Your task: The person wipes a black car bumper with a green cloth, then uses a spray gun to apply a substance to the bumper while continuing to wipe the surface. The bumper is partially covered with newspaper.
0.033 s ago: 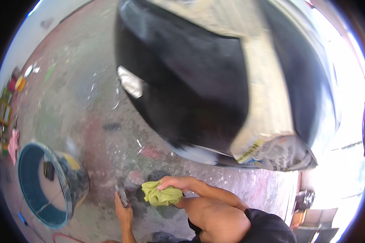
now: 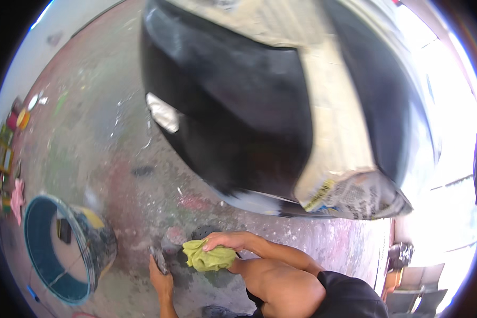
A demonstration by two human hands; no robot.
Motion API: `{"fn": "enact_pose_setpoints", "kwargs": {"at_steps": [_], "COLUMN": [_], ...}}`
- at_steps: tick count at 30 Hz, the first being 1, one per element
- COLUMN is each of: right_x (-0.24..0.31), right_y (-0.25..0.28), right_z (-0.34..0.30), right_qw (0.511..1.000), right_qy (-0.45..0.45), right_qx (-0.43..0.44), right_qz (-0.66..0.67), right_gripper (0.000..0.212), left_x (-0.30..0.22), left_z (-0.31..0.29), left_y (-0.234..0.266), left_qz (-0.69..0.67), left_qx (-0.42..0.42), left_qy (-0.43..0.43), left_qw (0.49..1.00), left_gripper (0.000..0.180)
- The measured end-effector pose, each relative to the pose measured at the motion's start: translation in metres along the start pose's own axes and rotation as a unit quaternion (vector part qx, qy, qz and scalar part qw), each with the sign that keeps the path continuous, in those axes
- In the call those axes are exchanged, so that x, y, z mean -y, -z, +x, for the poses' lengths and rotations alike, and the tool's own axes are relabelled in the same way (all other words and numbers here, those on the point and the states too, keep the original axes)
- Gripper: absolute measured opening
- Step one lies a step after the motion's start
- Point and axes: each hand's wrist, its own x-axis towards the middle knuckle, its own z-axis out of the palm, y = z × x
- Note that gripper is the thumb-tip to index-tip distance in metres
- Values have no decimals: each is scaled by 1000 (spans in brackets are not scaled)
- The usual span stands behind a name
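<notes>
My left hand (image 2: 162, 276) is closed round a small grey flat piece (image 2: 158, 260) that looks like folded sandpaper or a pad; its exact kind is unclear. A crumpled yellow-green cloth (image 2: 211, 256) is gripped in my right hand (image 2: 221, 241), in front of my bent knee. Both hands are low, apart from the large dark vehicle body (image 2: 238, 106) above them. Cream masking paper (image 2: 336, 106) and printed newspaper (image 2: 355, 196) cover parts of that body. A silvery patch (image 2: 163, 113) shows on its left edge.
A blue bucket (image 2: 53, 199) of cloudy water stands at my left, with a dark block (image 2: 63, 230) in it. Farther left, several cans and boxes (image 2: 1, 156) line the wall beside a pink cloth (image 2: 17, 200). A dark chair-like object (image 2: 421, 289) is at the right. The floor (image 2: 95, 138) is paint-stained.
The view has shifted slightly, so the vehicle body appears a little farther left and the bucket a little lower. Both hands keep their holds.
</notes>
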Motion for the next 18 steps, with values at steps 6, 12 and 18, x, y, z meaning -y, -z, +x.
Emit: {"fn": "enact_pose_setpoints", "kwargs": {"at_steps": [6, 12, 18], "right_x": [-8, 15, 36], "right_y": [16, -3, -129], "right_z": [-4, -25, -103], "right_qw": [991, 907, 781], "right_qy": [-16, 55, 124], "right_qx": [-23, -139, -292], "right_qz": [-133, -394, -538], "right_gripper": [43, 46, 53], "left_x": [-34, -195, -354], "left_z": [10, -1, -39], "left_y": [20, 120, 221], "left_qz": [-144, -147, -179], "left_qx": [8, 32, 115], "left_qy": [-22, -126, -240], "left_qw": [989, 981, 947], "left_gripper": [52, 35, 52]}}
